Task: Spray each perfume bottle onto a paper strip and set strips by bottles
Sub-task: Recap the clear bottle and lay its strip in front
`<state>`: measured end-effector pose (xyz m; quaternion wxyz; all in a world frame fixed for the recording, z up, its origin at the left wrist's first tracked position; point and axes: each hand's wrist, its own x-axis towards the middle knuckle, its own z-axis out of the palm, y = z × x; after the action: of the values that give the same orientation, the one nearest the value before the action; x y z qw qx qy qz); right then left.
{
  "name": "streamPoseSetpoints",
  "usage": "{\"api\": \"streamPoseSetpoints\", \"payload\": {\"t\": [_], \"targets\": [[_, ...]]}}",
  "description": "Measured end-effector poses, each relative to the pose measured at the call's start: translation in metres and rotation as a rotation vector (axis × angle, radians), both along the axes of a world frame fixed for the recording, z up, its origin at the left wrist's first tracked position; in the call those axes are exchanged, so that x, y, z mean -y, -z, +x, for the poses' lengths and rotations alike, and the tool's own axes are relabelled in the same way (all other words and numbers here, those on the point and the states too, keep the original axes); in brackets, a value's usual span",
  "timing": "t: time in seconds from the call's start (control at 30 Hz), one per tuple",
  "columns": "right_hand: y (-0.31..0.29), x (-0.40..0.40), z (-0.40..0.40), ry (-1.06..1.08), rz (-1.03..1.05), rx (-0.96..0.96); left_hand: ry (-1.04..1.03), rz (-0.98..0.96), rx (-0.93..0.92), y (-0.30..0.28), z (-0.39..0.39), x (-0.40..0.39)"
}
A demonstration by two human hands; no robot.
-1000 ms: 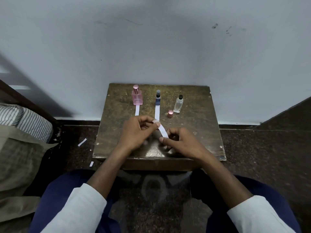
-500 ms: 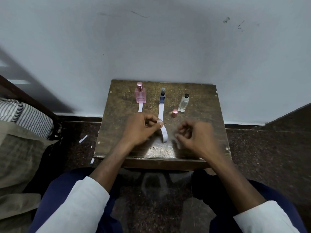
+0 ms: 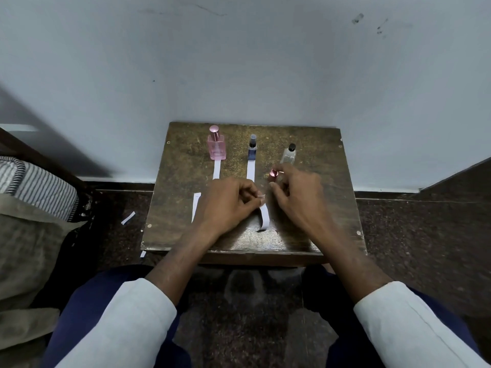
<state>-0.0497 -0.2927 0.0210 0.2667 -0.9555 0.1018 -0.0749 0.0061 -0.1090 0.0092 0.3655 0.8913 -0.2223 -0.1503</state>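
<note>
Perfume bottles stand in a row at the far side of the counter (image 3: 318,208): a pink bottle (image 3: 217,148), a blue bottle (image 3: 252,151) and a clear bottle (image 3: 289,155); white strips lie before the pink (image 3: 216,170) and blue (image 3: 250,170) ones; the left hand (image 3: 228,203) pinches a curled paper strip (image 3: 264,219); the right hand (image 3: 297,192), fingers curled, touches a pink cap (image 3: 272,174) just before the clear bottle; whether it grips the cap I cannot tell.

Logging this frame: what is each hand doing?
Left hand: pinches a paper strip.
Right hand: fingers at the pink cap; grip cannot be told.
</note>
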Motion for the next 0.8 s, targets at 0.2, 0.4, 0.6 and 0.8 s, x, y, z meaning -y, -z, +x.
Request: {"api": "streamPoseSetpoints", "payload": {"t": [0.2, 0.4, 0.6, 0.8], "targets": [[0.006, 0.004, 0.007, 0.012, 0.055, -0.026, 0.006, 0.030, 0.104, 0.002, 0.005, 0.006], [0.002, 0.009, 0.005, -0.014, 0.070, -0.055, -0.032, 0.077, 0.167, 0.006, 0.008, 0.012], [-0.026, 0.015, -0.016, 0.089, 0.139, 0.216, -0.075, 0.079, 0.140, 0.007, 0.009, 0.014], [-0.029, 0.028, -0.007, 0.186, 0.128, 0.427, -0.085, 0.026, 0.109, 0.013, 0.010, 0.015]]}}
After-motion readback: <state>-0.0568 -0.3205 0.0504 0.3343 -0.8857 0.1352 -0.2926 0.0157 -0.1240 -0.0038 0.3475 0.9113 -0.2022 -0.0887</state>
